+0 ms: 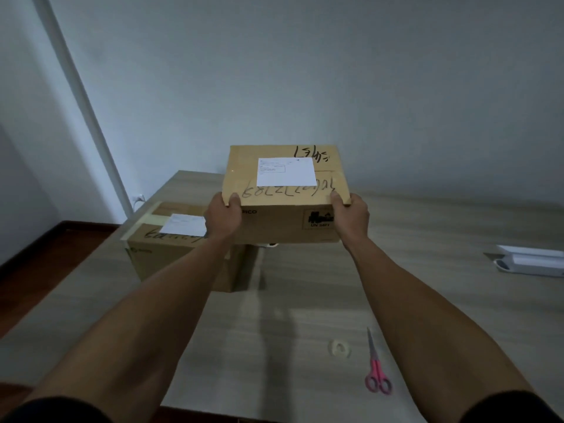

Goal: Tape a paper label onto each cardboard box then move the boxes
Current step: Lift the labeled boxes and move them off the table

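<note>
Left hand (pixel 223 215) and right hand (pixel 351 216) grip the brown cardboard box with white paper label (pixel 285 193) at its near corners, thumbs curled on top, held above the table; second labelled brown cardboard box (pixel 171 251) just left of left fingers; pink-handled scissors (pixel 377 369) well below right fingers.

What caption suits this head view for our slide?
Both hands, left and right, lift a labelled cardboard box above the table beside a second labelled box.

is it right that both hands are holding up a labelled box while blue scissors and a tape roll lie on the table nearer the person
Not quite: the scissors are pink, not blue, as the head view shows. The rest holds: the left hand and right hand hold up the labelled box, and the tape roll lies beside the scissors on the table.
</note>
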The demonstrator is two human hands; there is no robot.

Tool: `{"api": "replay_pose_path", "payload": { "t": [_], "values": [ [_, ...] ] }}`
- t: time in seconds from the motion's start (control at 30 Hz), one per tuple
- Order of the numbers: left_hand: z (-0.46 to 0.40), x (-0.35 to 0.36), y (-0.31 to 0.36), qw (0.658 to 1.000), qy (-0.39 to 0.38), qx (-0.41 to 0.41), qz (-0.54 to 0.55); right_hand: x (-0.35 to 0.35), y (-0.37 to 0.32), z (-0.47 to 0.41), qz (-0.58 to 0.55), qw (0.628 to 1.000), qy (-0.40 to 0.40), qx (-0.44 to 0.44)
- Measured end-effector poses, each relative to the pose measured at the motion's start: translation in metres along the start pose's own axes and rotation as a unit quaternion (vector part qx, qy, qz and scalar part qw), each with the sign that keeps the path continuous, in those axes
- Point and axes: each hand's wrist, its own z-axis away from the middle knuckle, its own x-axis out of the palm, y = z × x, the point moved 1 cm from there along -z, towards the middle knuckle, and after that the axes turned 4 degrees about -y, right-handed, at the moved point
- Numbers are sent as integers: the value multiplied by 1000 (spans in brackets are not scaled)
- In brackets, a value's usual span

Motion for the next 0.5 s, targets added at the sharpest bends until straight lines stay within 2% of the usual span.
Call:
{"api": "replay_pose_path", "payload": {
  "t": [0.27,0.5],
  "values": [
    [5,-93,-19,995,98,-10,-30,70,-48,27,-19,996,-79,-31],
    [22,-217,-62,977,201,-44,-61,169,-95,92,-35,979,-187,-66]
  ]
}}
